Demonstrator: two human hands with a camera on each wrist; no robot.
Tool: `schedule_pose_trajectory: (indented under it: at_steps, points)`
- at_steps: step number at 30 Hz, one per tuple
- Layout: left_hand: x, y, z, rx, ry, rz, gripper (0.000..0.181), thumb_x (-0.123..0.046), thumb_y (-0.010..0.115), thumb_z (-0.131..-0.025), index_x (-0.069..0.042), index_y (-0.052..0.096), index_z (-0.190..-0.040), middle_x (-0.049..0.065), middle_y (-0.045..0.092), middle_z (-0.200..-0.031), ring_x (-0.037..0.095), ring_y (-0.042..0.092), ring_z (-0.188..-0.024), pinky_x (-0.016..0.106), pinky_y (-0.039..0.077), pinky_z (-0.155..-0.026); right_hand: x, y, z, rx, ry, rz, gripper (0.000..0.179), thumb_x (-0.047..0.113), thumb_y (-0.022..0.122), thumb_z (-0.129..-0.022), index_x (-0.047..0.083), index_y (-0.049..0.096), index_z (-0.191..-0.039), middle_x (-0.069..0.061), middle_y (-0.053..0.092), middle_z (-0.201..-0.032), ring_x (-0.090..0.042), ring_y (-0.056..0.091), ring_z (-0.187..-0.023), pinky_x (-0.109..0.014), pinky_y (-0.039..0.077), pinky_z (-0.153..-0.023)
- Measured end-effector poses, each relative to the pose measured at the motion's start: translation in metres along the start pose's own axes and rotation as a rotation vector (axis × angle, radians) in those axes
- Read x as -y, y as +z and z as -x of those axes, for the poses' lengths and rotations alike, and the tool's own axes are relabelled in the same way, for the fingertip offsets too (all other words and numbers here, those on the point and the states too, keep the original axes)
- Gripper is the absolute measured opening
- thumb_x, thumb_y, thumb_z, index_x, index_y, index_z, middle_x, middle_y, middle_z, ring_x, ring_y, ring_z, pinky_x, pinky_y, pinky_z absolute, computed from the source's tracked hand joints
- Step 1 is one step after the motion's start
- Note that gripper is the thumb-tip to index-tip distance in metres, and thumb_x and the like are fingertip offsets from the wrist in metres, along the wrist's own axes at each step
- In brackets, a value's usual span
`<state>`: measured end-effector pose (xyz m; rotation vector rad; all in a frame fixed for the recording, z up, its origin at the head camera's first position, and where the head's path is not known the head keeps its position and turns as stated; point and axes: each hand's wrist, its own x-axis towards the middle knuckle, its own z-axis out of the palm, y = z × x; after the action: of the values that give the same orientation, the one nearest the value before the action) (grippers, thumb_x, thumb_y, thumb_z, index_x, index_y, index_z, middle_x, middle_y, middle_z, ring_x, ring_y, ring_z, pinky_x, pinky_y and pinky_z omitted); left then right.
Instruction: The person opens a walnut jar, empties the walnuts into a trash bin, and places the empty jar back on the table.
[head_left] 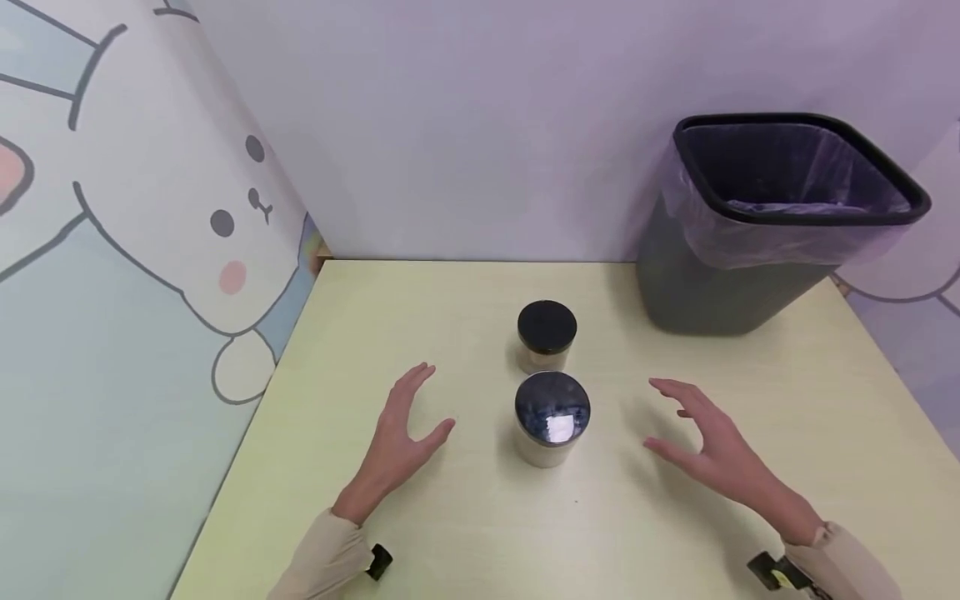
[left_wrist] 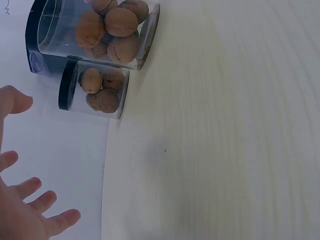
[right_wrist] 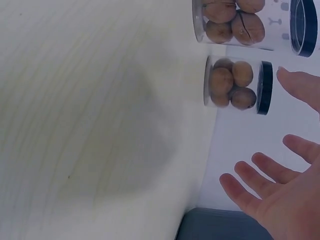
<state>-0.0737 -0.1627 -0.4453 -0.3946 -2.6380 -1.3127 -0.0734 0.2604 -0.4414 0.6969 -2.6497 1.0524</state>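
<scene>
Two clear jars with dark lids stand upright on the pale table, one behind the other. The nearer, larger jar (head_left: 551, 421) holds several walnuts (left_wrist: 121, 22). Behind it the smaller jar (head_left: 545, 333) also has several walnuts (right_wrist: 221, 81) inside. To the left of the jars my left hand (head_left: 393, 450) hovers with fingers and thumb spread apart, touching nothing. My right hand (head_left: 720, 450) is held likewise on the right side, apart from both jars. In the wrist views the jars appear sideways, their contents visible through the walls.
A grey bin (head_left: 720, 283) with a black rim and a thin liner stands at the table's back right. A plain wall (head_left: 465, 133) borders the back edge. Cartoon rabbit artwork (head_left: 172, 200) covers the left wall. The table (head_left: 465, 533) reaches toward me.
</scene>
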Motion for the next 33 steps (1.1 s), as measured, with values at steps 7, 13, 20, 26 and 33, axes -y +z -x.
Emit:
schedule_pose_trajectory:
  at_steps: [7,13,20,26,33]
  points:
    - [-0.012,0.000,-0.002,-0.015,0.070,0.090,0.073,-0.017,0.075,-0.080,-0.023,0.038,-0.143,0.001,0.038,-0.145,0.016,0.035,-0.133,0.046,0.039,-0.099,0.008,0.007,-0.005,0.027,0.003,-0.043,0.081,0.014,0.085,-0.069,0.013,0.044,-0.139,0.003,0.048,-0.133,-0.008,0.045,-0.118,-0.016,0.041,-0.086]
    - [-0.052,-0.011,-0.004,0.009,0.071,0.161,0.068,-0.003,0.074,-0.078,-0.004,0.042,-0.138,0.016,0.043,-0.139,0.027,0.040,-0.128,0.051,0.040,-0.097,0.017,0.010,-0.008,0.053,0.000,-0.066,0.081,0.018,0.085,-0.070,0.016,0.043,-0.140,0.005,0.048,-0.133,-0.009,0.046,-0.118,-0.019,0.043,-0.086]
    - [-0.055,-0.003,-0.004,0.016,0.107,0.228,0.070,0.000,0.075,-0.076,-0.002,0.042,-0.137,0.018,0.044,-0.137,0.033,0.042,-0.126,0.053,0.041,-0.095,0.022,0.013,-0.011,0.081,-0.015,-0.095,0.079,0.019,0.084,-0.071,0.016,0.043,-0.139,0.005,0.049,-0.132,-0.012,0.047,-0.119,-0.022,0.045,-0.087]
    - [-0.035,0.011,-0.003,0.048,0.110,0.231,0.076,-0.007,0.077,-0.077,-0.014,0.038,-0.142,0.008,0.041,-0.141,0.025,0.040,-0.128,0.048,0.042,-0.096,0.023,0.020,-0.015,0.093,-0.039,-0.130,0.079,0.019,0.084,-0.071,0.015,0.044,-0.139,0.003,0.050,-0.132,-0.014,0.048,-0.119,-0.023,0.044,-0.087]
    - [-0.025,0.017,-0.003,0.074,0.129,0.254,0.077,-0.013,0.078,-0.077,-0.017,0.037,-0.143,0.003,0.040,-0.142,0.020,0.039,-0.129,0.043,0.042,-0.097,0.027,0.032,-0.024,0.134,-0.044,-0.173,0.079,0.024,0.084,-0.072,0.015,0.043,-0.139,0.004,0.048,-0.134,-0.015,0.047,-0.121,-0.027,0.046,-0.088]
